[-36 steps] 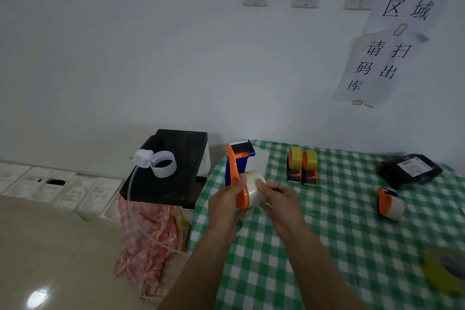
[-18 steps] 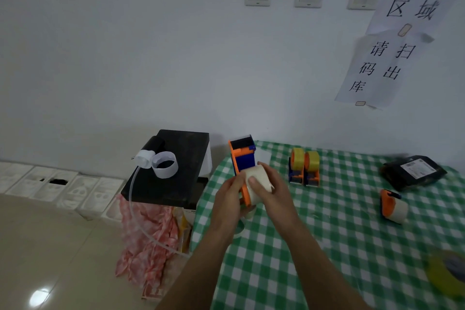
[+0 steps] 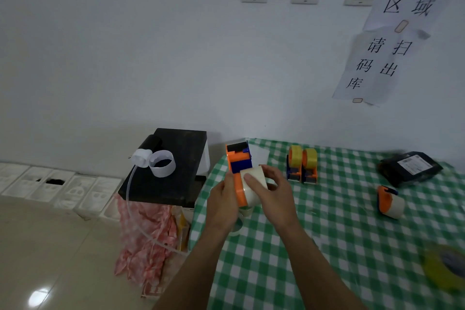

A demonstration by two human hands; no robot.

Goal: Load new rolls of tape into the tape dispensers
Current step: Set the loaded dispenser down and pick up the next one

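Tape dispenser (image 3: 237, 160), orange and blue, held over the left edge of the green checked table (image 3: 327, 221). My left hand (image 3: 222, 200) grips its side; my right hand (image 3: 275, 194) curls round the white tape roll (image 3: 251, 172) seated on it.

Dim, soft light; blurred edges

An orange-and-blue tape dispenser (image 3: 237, 161) is held upright between the left hand (image 3: 222, 202) and the right hand (image 3: 276, 194). A whitish tape roll (image 3: 253, 181) sits on its lower part, under the right thumb. Just beyond the right hand a pair of dispensers (image 3: 302, 165) (yellow rolls loaded) stands side by side. Well right of that hand lies a third dispenser (image 3: 388, 202), orange with a white roll. A blurred yellow-green roll (image 3: 439, 272) lies farther right.
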